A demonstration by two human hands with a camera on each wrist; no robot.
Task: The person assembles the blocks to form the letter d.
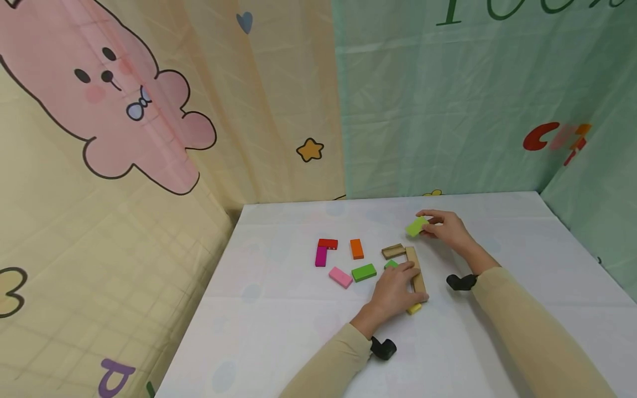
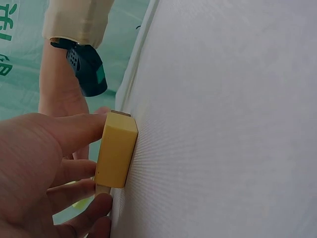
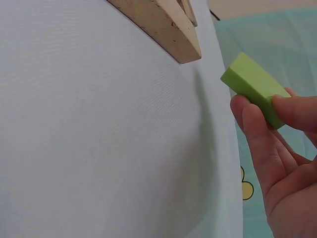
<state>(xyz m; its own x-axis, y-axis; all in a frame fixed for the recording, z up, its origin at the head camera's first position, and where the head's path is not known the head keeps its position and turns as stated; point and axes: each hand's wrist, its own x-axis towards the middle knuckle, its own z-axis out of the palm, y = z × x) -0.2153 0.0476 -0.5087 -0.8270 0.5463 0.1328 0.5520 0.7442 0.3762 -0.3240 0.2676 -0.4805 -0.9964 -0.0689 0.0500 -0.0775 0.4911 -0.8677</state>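
My left hand (image 1: 395, 287) grips a long wooden strip (image 1: 418, 276), thumb near its close end and fingers along its left side. At that close end sits a yellow block (image 2: 117, 151), right beside the thumb. Held between the thumb and fingertips of my right hand (image 1: 449, 229) is a lime green block (image 3: 255, 89), raised beyond the strip's far end. A small hollow wooden piece (image 1: 393, 251) adjoins the strip at its far left. Below it, a green block (image 1: 391, 264) is partly hidden by my left hand.
To the left lie a red block (image 1: 328, 244) touching a magenta block (image 1: 320, 256), an orange block (image 1: 356, 249), a pink block (image 1: 340, 277) and another green block (image 1: 364, 272). The white table (image 1: 278, 326) meets printed curtains (image 1: 278, 110) at its back edge.
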